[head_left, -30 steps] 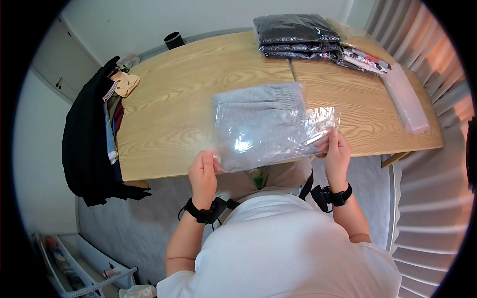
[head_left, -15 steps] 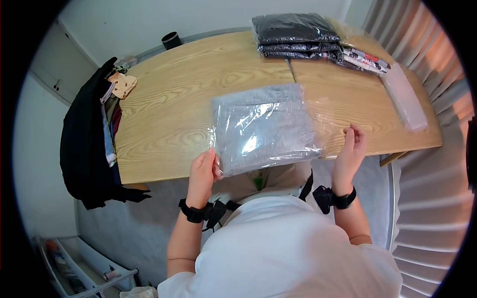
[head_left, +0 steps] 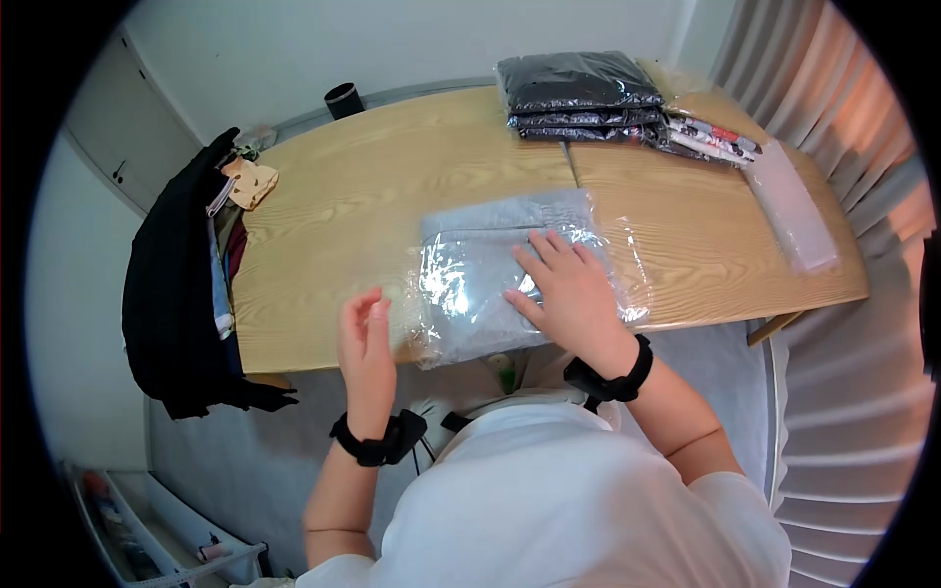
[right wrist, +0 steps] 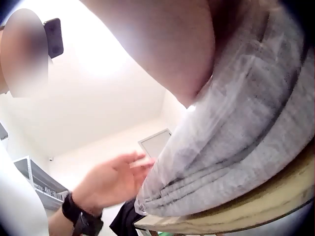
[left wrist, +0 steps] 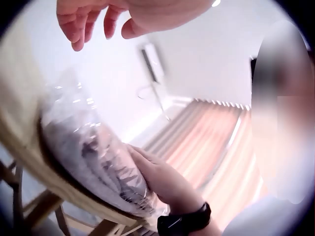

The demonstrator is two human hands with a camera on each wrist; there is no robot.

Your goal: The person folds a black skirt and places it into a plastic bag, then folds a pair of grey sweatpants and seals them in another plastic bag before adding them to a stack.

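A folded grey garment in a clear plastic bag lies flat at the table's front edge. My right hand rests on top of it, palm down with fingers spread. To the left of the bag, my left hand is raised off it, fingers loosely extended and holding nothing. The left wrist view has the left hand above and apart from the bag, with the right hand against the bag's far side. In the right wrist view the bagged garment fills the right side.
Black bagged garments are stacked at the back right, beside patterned bagged items and a pale plastic strip. Dark and coloured clothes hang over the left edge. A black cup stands beyond the back edge.
My right hand has let go of the bag's right end and moved left onto its top. My left hand has released the bag's left corner and moved slightly left.
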